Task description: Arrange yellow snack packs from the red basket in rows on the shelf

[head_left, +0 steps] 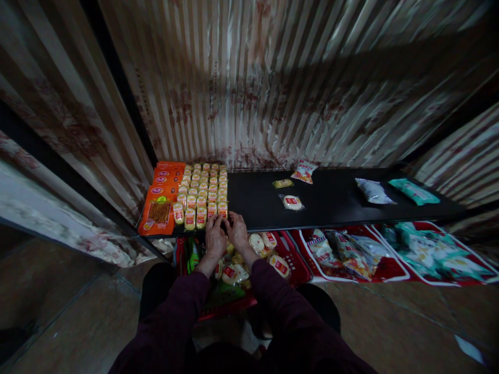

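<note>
Small yellow-and-white wrapped snack cakes (201, 201) stand in tight rows on the black shelf. At the front right corner of this block, my left hand (215, 237) and my right hand (237, 230) come together with bent fingers. Between and just beyond the fingertips is a wrapped snack cake (222, 209), its lower part hidden by them. Directly under my forearms, a red basket (300, 265) holds round wrapped pastries (234, 272) and a green packet (193, 254).
Orange snack packets (159, 208) overlap at the shelf's left end. Farther right on the black shelf (331, 208) lie a round wrapped pastry (292, 202), a red-and-white bag (304, 171), a white bag (373, 191) and a teal packet (414, 191). More red baskets (403, 275) stand below.
</note>
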